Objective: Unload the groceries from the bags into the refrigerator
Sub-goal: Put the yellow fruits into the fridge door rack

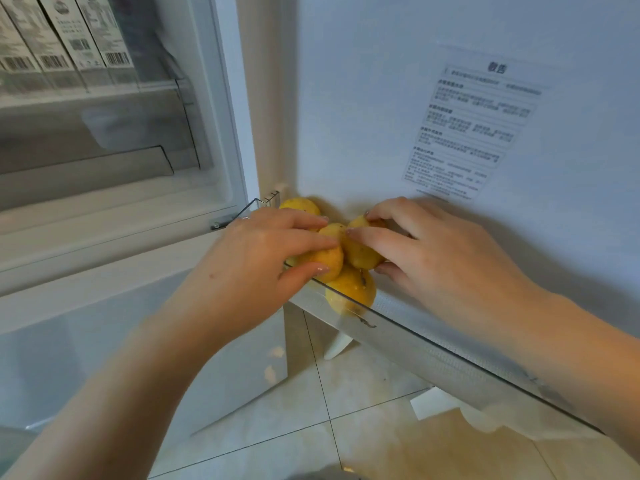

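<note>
**Inspector:** Presently, both hands are at the refrigerator door shelf, at its hinge-side corner. The left hand has its grip curled round one yellow fruit — fingers over the top, thumb beneath. The right hand pinches a second yellow fruit, touching the first.

**Assistant:** And the rest of the load?

**Inspector:** One fruit lies lower, against the shelf's clear front rail; another sits in the far corner behind the left hand. Milk cartons stand on an inner shelf, upper left. No bag is in view that I can identify with confidence.

**Assistant:** What does the step require?

**Inspector:** In my judgement, the two held fruits are being settled onto the pile. They are round and stacked above the rail line, so they may roll out. Recommend lowering each into a gap between its neighbours rather than on top, pressing it toward the door panel, and releasing one hand at a time — the other steadying the heap until nothing shifts.
</note>
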{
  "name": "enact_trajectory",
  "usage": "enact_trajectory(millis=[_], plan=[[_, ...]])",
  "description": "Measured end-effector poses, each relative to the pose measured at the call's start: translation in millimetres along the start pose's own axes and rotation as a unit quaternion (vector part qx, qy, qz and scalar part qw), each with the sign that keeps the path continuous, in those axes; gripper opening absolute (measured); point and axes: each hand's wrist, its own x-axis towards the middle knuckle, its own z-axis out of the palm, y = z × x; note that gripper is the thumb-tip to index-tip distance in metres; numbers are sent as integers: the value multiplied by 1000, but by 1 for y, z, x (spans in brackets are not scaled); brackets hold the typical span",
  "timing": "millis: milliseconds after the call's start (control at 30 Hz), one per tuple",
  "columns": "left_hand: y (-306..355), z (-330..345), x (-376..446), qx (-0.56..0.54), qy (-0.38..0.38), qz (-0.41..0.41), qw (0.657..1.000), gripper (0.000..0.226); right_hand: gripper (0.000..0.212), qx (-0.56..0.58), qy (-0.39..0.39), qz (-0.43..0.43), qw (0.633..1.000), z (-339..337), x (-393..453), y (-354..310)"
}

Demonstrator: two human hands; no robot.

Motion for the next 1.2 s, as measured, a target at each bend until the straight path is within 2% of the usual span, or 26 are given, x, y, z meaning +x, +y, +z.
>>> enact_trajectory(millis=[133,333,533,767,967,1200], plan=[[2,3,-4,-8,10,12,1000,40,41,-7,14,-3,1000,2,0,-2],[3,5,-8,11,35,18,999,37,45,-2,8,-2,1000,-1,-4,-3],[16,1,-18,78,97,-14,992,40,46,18,40,2,999,-9,-7,-1],[37,0,-40,158,121,-66,978,55,64,38,67,-25,997,-21,-11,-3],[62,5,-71,145,117,-39,982,53,59,3,121,-5,993,-47,-51,-32],[94,13,-138,124,86,9,988,50,57,13,119,96,988,-57,-129,-104]])
